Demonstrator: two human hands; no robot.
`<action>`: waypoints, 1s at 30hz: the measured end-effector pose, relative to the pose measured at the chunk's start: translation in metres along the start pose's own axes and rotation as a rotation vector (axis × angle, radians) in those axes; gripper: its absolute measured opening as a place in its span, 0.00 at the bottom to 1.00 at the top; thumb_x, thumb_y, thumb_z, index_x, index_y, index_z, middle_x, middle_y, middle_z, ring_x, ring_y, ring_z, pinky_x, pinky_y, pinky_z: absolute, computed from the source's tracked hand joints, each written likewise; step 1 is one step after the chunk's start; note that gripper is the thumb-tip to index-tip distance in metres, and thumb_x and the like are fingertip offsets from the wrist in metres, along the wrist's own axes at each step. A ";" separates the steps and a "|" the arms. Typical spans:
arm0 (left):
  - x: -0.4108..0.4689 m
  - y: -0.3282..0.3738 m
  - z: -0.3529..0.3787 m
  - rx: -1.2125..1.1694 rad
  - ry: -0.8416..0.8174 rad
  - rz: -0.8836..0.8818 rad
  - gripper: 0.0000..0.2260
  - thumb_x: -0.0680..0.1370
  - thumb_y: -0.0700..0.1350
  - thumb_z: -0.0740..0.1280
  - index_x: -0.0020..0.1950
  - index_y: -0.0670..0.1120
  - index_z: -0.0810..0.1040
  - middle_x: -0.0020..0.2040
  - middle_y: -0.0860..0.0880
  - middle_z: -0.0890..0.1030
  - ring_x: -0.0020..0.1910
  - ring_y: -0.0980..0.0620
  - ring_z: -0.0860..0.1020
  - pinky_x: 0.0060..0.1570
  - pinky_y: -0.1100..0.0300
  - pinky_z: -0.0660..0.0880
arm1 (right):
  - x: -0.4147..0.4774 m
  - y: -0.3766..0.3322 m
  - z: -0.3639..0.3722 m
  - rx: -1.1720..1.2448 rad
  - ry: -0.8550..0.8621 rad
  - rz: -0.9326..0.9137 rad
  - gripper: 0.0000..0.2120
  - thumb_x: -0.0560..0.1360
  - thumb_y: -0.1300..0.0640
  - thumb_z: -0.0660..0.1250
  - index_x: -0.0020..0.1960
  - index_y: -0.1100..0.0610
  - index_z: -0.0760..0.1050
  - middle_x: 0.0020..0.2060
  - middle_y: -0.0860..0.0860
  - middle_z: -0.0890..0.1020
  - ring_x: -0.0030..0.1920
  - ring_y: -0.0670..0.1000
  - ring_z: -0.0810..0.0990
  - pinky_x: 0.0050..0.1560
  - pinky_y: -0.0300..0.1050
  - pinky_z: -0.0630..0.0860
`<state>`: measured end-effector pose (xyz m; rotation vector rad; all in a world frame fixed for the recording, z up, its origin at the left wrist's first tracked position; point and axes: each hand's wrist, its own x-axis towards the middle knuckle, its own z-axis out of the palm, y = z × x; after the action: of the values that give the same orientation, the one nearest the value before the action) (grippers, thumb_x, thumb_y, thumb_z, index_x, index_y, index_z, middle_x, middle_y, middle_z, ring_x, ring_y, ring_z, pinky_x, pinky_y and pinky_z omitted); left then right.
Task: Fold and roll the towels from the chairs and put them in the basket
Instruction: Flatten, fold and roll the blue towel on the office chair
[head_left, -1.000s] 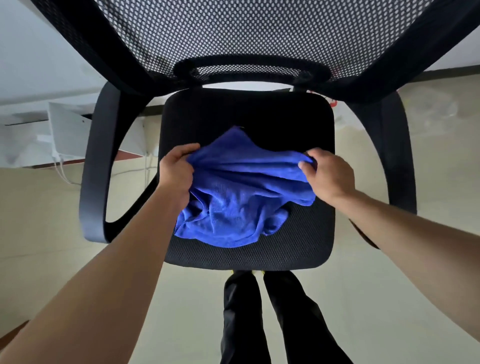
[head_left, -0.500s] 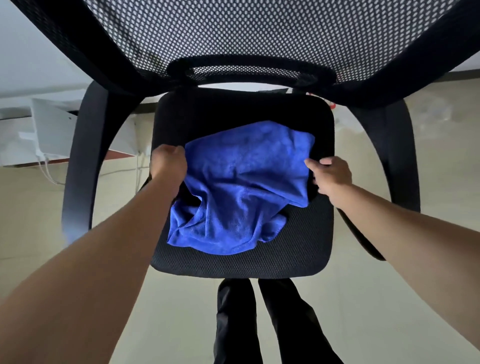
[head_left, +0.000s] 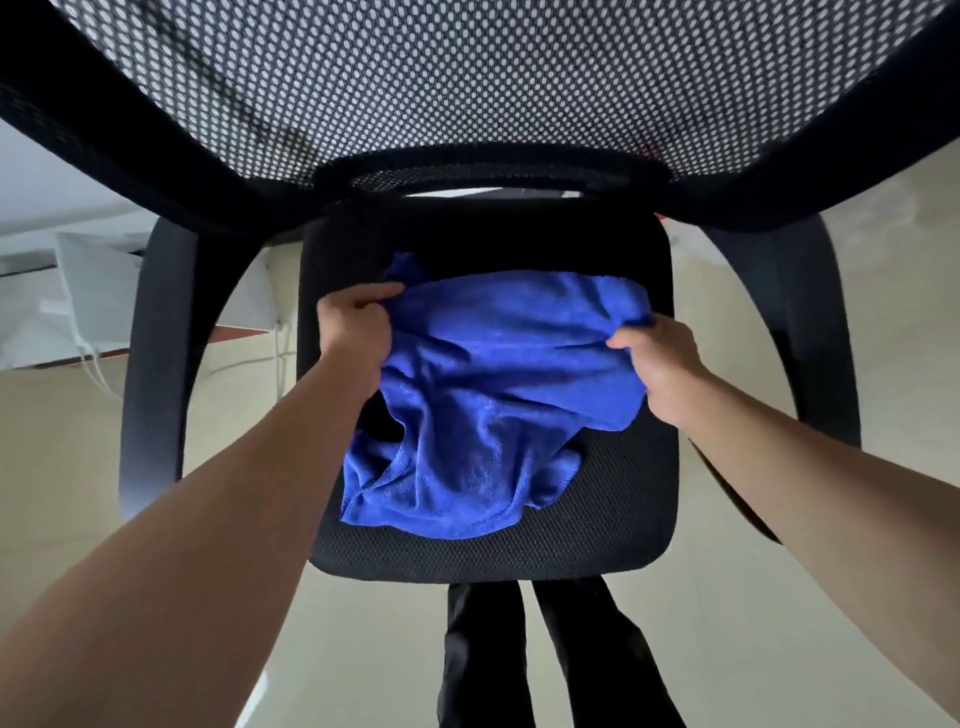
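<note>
Pale glossy floor (head_left: 753, 597), black mesh chair seat (head_left: 623, 519) under crumpled fuzzy blue towel (head_left: 498, 384), left hand (head_left: 356, 325) and right hand (head_left: 662, 364) both fisted on its upper corners.

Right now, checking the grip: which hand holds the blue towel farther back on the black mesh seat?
The left hand, bunching the blue microfibre towel nearer the backrest; the right hand grips closer.

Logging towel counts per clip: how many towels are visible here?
1. A crumpled blue microfibre towel lies on the black mesh chair seat, gripped by the left hand and right hand. Others may be outside the view.
</note>
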<state>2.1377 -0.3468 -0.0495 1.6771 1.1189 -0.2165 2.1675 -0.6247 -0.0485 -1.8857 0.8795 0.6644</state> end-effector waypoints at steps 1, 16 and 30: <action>0.001 0.001 -0.003 -0.008 0.020 0.022 0.21 0.70 0.32 0.55 0.43 0.53 0.83 0.50 0.45 0.83 0.50 0.48 0.80 0.56 0.56 0.78 | 0.002 -0.002 -0.002 -0.027 0.022 -0.042 0.10 0.68 0.63 0.70 0.48 0.64 0.77 0.38 0.54 0.76 0.39 0.52 0.73 0.36 0.44 0.68; -0.013 -0.032 -0.030 0.397 0.218 -0.008 0.19 0.73 0.42 0.64 0.64 0.45 0.73 0.58 0.44 0.79 0.57 0.42 0.77 0.56 0.53 0.72 | 0.008 0.030 -0.008 -0.181 0.213 -0.117 0.12 0.71 0.52 0.71 0.53 0.53 0.76 0.44 0.49 0.81 0.48 0.52 0.81 0.53 0.46 0.76; -0.114 -0.125 -0.041 0.296 0.031 -0.216 0.10 0.74 0.39 0.65 0.55 0.45 0.74 0.45 0.47 0.78 0.46 0.44 0.76 0.46 0.56 0.71 | -0.080 0.115 0.024 -0.408 -0.270 -0.024 0.16 0.60 0.46 0.65 0.29 0.61 0.74 0.24 0.51 0.74 0.28 0.49 0.70 0.29 0.43 0.63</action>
<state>1.9667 -0.3766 -0.0432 1.8196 1.3427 -0.5160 2.0256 -0.6158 -0.0588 -2.0915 0.5755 1.1201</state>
